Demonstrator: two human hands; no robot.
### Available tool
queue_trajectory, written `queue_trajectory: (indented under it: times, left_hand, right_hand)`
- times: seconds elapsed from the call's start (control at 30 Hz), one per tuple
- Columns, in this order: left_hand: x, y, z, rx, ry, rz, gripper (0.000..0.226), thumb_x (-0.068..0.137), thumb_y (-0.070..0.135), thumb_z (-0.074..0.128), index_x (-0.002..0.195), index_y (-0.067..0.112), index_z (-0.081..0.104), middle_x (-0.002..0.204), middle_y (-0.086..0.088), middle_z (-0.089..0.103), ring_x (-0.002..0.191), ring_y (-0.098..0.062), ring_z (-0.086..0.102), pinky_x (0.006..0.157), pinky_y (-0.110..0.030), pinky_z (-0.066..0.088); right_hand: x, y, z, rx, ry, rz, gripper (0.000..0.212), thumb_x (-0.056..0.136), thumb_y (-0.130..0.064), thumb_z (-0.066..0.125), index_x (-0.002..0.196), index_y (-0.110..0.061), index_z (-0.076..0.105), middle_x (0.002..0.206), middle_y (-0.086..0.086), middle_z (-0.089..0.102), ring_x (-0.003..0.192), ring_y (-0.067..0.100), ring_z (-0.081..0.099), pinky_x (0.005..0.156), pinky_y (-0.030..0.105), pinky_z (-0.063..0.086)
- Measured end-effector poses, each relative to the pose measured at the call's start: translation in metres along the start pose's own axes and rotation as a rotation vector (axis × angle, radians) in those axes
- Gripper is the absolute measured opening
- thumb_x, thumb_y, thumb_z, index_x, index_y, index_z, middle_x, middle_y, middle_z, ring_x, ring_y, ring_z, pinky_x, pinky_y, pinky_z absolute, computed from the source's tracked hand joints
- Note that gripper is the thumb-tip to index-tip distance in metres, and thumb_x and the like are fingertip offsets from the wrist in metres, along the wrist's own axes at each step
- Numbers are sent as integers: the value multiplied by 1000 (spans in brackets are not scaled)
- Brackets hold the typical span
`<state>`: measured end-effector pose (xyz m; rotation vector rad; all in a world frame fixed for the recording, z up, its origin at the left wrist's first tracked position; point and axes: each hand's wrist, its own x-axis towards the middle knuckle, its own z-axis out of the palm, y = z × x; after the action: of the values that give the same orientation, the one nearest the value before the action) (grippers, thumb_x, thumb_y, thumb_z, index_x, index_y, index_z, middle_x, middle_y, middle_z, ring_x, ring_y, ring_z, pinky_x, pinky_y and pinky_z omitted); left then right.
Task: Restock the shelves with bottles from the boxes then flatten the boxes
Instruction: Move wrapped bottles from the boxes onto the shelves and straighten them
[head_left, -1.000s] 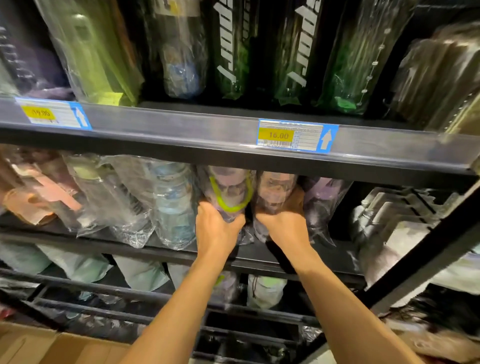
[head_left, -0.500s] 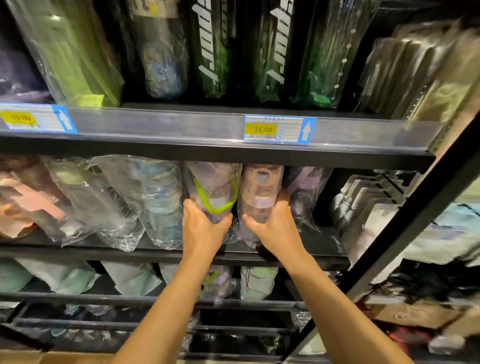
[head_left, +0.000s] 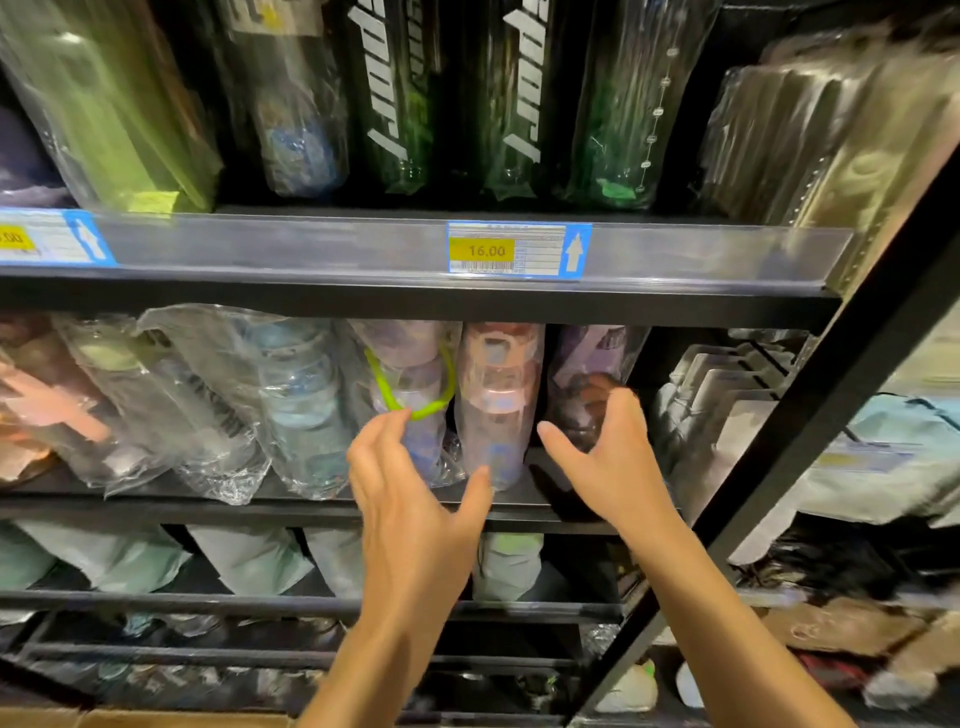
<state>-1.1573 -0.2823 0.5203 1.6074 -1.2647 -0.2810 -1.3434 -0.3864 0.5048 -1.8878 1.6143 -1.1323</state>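
Left hand (head_left: 410, 493) and right hand (head_left: 608, 467) are hovering spread, holding nothing, just before the green-strapped bottle (head_left: 410, 374) and pink-capped bottle (head_left: 496, 400) standing bagged on the middle shelf (head_left: 550, 512). That row is looking stocked; the cardboard box (head_left: 130, 719) below is apparently not yet flattened.

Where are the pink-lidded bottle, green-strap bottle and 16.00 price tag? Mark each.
pink-lidded bottle (head_left: 498, 404): head view, pink lid.
green-strap bottle (head_left: 411, 375): head view, upper body.
16.00 price tag (head_left: 485, 251): head view, yellow patch.

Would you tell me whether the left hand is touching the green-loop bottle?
Cannot tell: in the head view, fingertips of the left hand overlap the green-loop bottle, but neither contact nor gap is plain.
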Motion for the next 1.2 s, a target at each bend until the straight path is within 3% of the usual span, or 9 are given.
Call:
queue_trajectory:
  times: [0.17, 0.27, 0.37, 0.5, 0.67, 0.83, 1.0, 1.13, 1.2]
  left_hand:
    - [15, 14, 36, -134, -155, -131, 82, 88, 37, 80, 154, 20, 33, 147, 7, 44, 138, -13, 44, 114, -39, 41]
    - [25, 10, 58, -137, -182, -211, 89, 89, 36, 79, 158, 17, 27, 155, 0, 44, 142, -19, 43, 115, -44, 41]
    - [29, 4, 71, -118, -171, -248, 96, 88, 38, 80, 160, 13, 22, 161, -4, 38, 147, -24, 38, 117, -47, 38]
    - [33, 2, 82, -103, -147, -268, 93, 86, 37, 82, 155, 11, 26, 152, -7, 47, 139, -28, 47, 111, -48, 43]
    - [38, 1, 93, -80, -117, -292, 75, 86, 33, 83, 140, 8, 37, 141, -9, 53, 130, -30, 53, 105, -49, 47]
    - [43, -3, 96, -17, -116, -253, 66, 88, 35, 81, 131, 6, 40, 132, -8, 53, 122, -32, 56, 100, -50, 49]
    - [45, -10, 95, 12, -126, -227, 64, 87, 37, 81, 127, 7, 41, 129, -8, 54, 118, -32, 57, 96, -47, 49]
    - [45, -11, 94, 20, -131, -213, 65, 87, 38, 82, 128, 7, 41, 130, -8, 53, 119, -31, 56, 94, -46, 50]
    - [45, -11, 93, 21, -135, -203, 65, 87, 37, 82, 127, 6, 41, 130, -9, 53, 118, -32, 56, 94, -47, 50]
  right_hand:
    - [31, 8, -1, -126, 129, 139, 47, 81, -59, 73, 100, -18, 63, 120, 21, 59, 124, 37, 43, 100, 42, 44]
    - [55, 14, 3, 111, 239, 249, 104, 73, -49, 89, 156, -19, 33, 157, 6, 33, 139, 14, 32, 108, 24, 33]
    - [83, 24, 9, 125, 242, 279, 126, 66, -43, 96, 161, -14, 18, 159, 11, 35, 146, 30, 36, 116, 38, 37]
    - [108, 33, 19, 223, 223, 237, 117, 67, -35, 96, 156, -13, 23, 151, 12, 46, 139, 35, 46, 115, 45, 41]
    - [119, 42, 30, 356, 220, 194, 100, 68, -24, 94, 148, -15, 34, 140, -1, 51, 129, 22, 54, 105, 27, 40]
    - [110, 45, 29, 334, 180, 190, 94, 61, -28, 93, 139, -20, 40, 127, -2, 60, 111, 18, 63, 93, 26, 53]
    - [73, 47, 20, 349, 141, 193, 69, 60, -33, 88, 112, -49, 45, 103, -16, 66, 92, 0, 68, 74, 15, 57]
    - [49, 53, 4, 269, -9, 233, 21, 69, -35, 84, 70, -25, 67, 57, -14, 64, 54, -2, 59, 46, 9, 41]
    - [42, 52, -1, 277, -22, 169, 20, 72, -39, 82, 65, -23, 72, 55, -13, 64, 51, -2, 59, 49, 8, 40]
